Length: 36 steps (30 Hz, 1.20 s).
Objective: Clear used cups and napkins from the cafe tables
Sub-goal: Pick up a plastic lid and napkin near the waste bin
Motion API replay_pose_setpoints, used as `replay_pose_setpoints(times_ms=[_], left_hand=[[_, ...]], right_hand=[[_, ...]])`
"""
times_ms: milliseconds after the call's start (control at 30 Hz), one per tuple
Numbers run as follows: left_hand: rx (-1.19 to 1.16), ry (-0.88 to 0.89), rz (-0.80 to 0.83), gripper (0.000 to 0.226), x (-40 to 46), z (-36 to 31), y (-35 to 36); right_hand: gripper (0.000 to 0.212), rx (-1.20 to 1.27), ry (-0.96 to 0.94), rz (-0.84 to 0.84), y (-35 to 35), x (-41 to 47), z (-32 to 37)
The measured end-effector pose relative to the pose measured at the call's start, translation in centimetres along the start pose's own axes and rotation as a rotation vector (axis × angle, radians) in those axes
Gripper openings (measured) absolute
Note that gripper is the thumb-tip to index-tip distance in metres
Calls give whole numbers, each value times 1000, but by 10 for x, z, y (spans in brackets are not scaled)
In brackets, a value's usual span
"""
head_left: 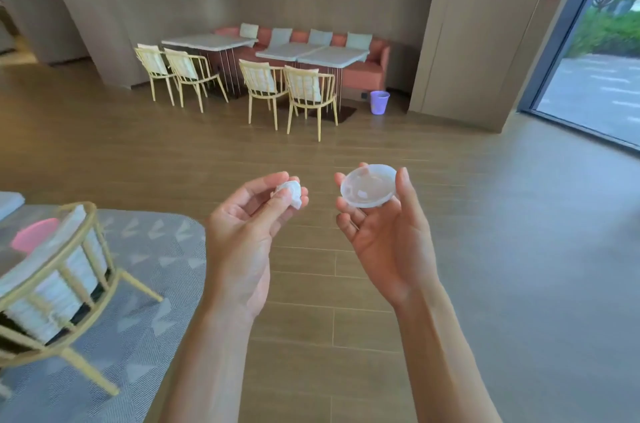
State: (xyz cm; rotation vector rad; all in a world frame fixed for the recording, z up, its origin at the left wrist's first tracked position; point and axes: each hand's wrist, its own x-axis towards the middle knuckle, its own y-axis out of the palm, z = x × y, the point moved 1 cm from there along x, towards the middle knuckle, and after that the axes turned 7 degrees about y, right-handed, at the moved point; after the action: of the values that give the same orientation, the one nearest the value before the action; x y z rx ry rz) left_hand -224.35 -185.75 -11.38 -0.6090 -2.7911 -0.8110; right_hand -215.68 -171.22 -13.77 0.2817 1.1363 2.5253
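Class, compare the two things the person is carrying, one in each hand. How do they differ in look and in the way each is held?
The napkin is a crumpled white wad; the lid is a smooth, clear round disc. The napkin is smaller than the lid. The left hand pinches the napkin at its fingertips; the right hand holds the lid by its rim between thumb and fingers. Both are held over the wooden floor, palms turned up.

The setting is a cafe seating area. Indicators: three pale-topped tables placed along an upholstered bench fitted with back cushions; matching wooden chairs with seat pads; wood-plank floor; a purple waste bin; a floor-to-ceiling glass wall facing a street.
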Motion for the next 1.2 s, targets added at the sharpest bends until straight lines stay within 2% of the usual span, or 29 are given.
replay_pose_setpoints(times_ms=[167,433,533,800,1033,1200], left_hand=[[22,29,-101,15,83,27,-7],[-11,14,-223,21,233,88,-57],[-14,5,-241,14,312,108,-79],[20,34,-206,17,505,120,-112],[67,-1,-246,15,621,167,-132],[93,64,-315,12,717,207,-141]], right_hand=[[50,-3,95,58,-13,98,-4],[49,-24,190,61,-38,270,-39],[49,-49,197,61,-31,352,-51],[44,-35,207,108,5,551,-67],[51,-34,252,105,-12,691,-85],[60,-44,332,143,-31,811,-100]])
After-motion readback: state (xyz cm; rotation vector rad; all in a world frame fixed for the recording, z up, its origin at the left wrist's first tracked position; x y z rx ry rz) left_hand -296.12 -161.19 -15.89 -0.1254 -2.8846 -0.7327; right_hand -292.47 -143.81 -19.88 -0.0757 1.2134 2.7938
